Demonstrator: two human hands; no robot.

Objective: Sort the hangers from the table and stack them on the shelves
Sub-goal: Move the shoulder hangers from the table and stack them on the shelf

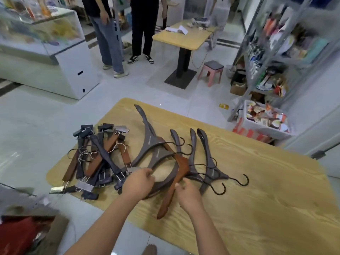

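Observation:
On the light wooden table (257,190) lies a heap of clip hangers (97,159), brown and dark, at the left. To their right lie curved grey coat hangers (150,142) with black hooks, and one brown coat hanger (174,183) slanting toward me. My left hand (138,181) grips the lower arm of a grey coat hanger. My right hand (189,194) closes on the brown coat hanger near its middle. Further right, two more grey hangers (211,170) lie flat with hooks pointing right.
A metal shelf rack (276,52) full of goods stands at the right, with a white bin (265,122) at its foot. Two people (125,34) stand beyond, near a second table (184,39) and a pink stool (211,70). A glass counter (46,43) sits at the left.

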